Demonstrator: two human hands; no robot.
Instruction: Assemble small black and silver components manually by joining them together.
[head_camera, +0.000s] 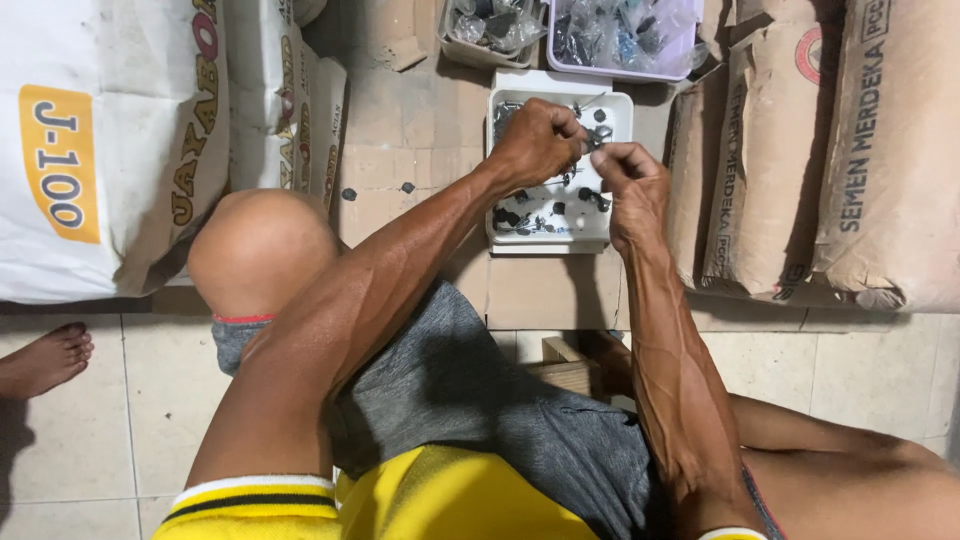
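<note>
Hands both over the white tray (615, 105) on the floor, far centre. Left hand (535, 140) curled into a loose fist, fingertips pinched together on a small dark metal part (590, 140) above the tray. Right hand (630, 180) also closed, thumb and forefinger pressed together, tip just beside the left hand's fingers; whether it grips that part or a separate piece I cannot tell, too small. Tray holds scattered small dark hardware pieces (545, 212), mostly at its near end, partly hidden under both hands.

Around: two tubs of bagged small parts beyond the tray, a grey one (452, 42) on the left and a lilac one (620, 70) on the right. Brown paper cement sacks (800, 170) stacked right of the tray, close to the right wrist. White woven sacks (110, 150) far left. Two loose dark bits (348, 194) on the floor left of the tray. Bare knee (262, 245) near left, grey shorts (480, 400) below. Another person's bare foot (45, 360) at the left edge, well apart.
</note>
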